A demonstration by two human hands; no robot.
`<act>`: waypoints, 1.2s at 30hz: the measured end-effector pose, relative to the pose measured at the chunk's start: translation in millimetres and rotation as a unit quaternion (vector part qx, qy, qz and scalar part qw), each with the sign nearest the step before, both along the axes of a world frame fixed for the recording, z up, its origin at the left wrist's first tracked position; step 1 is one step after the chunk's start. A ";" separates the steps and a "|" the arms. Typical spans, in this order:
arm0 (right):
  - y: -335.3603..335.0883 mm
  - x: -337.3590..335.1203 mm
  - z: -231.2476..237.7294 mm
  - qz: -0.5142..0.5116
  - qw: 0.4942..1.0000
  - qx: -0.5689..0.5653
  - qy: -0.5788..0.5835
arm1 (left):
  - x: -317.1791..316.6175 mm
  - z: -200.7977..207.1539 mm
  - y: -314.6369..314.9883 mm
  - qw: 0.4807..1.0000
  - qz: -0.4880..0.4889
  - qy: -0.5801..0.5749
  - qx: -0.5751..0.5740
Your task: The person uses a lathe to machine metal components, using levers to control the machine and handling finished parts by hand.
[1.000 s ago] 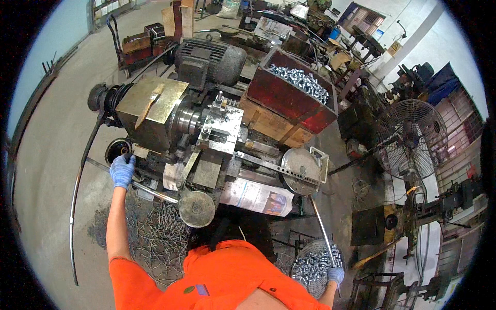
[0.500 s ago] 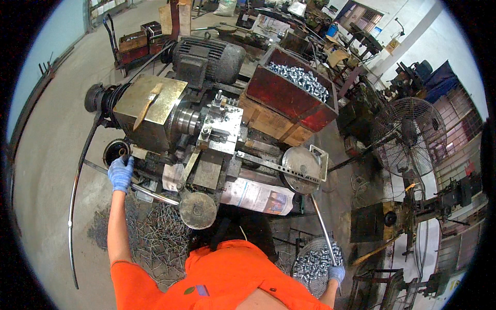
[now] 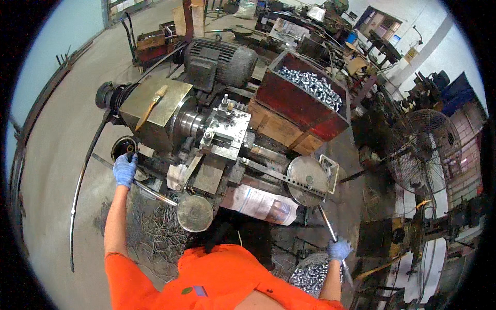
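My left hand [image 3: 125, 169], in a blue glove, is at the near rim of a round black cup [image 3: 124, 146] left of the lathe-like machine. Its fingers are bunched; whatever they hold is hidden. Around a shiny metal lever [image 3: 327, 223] on the right, my gloved right hand [image 3: 339, 249] is closed. The lever slants down from a round metal disc [image 3: 308, 181]. In the middle of the machine sits a bright metal tool block [image 3: 225, 129], beside the cylindrical chuck [image 3: 190, 124]. A brush [image 3: 151, 109] lies on the boxy headstock [image 3: 173, 101].
Behind the machine, a red bin [image 3: 302, 106] of small shiny metal parts rests on a wooden crate [image 3: 281, 129]. A basket of similar parts [image 3: 309, 276] stands below my right hand. Metal scraps [image 3: 160, 227] cover the floor at left. A large fan [image 3: 423, 147] stands at right.
My right hand has moved up, away from the basket, still around the lever. My left hand stays at the black cup. The whole view has shifted slightly.
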State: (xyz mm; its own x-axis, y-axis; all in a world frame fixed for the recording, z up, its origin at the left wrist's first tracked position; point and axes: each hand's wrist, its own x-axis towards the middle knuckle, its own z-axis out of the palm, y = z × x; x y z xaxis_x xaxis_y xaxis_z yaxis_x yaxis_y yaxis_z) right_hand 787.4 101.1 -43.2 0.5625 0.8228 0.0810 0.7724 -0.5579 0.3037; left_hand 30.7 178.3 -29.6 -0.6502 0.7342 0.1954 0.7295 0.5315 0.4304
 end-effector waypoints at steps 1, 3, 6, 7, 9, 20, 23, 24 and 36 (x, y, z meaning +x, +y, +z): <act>20.1 12.2 4.2 -0.014 1.000 -0.023 -0.003 | 2.8 1.2 0.0 0.999 -0.012 0.038 -0.001; 58.8 50.2 1.6 -0.013 0.999 -0.016 -0.046 | 12.0 4.1 2.1 1.000 -0.015 0.015 0.005; 130.0 42.0 27.6 -0.044 0.998 0.044 -0.012 | 19.2 4.1 -3.4 1.000 -0.021 -0.007 0.017; 152.5 42.6 31.1 -0.072 0.997 0.022 0.013 | 17.9 -1.9 -2.4 0.999 -0.025 -0.033 0.026; 188.3 21.1 33.6 -0.065 0.997 0.004 0.047 | -3.8 -35.5 -6.2 0.993 -0.047 -0.081 0.066; 69.6 -40.6 -48.8 0.104 0.906 0.235 0.338 | -128.4 -178.3 -88.6 0.984 0.008 -0.175 0.033; 45.7 -40.6 -60.1 0.157 0.873 0.290 0.359 | -79.0 -184.2 -45.9 0.925 -0.185 0.077 -0.321; 41.5 -45.3 -59.8 0.153 0.866 0.282 0.382 | -71.7 -183.7 -40.9 0.921 -0.216 0.128 -0.297; 99.5 -258.7 78.2 0.337 0.756 0.167 0.536 | -25.8 -235.1 -35.0 0.932 -0.242 0.108 -0.247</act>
State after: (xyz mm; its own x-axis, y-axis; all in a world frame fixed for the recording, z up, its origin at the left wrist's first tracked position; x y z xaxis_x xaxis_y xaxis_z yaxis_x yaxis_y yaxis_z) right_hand 528.7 200.6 35.0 -0.0860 0.9860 0.1430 0.6179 0.1653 -0.7687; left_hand 4.9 143.3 -264.7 -0.2038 0.9664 -0.1567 0.9767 0.2118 0.0358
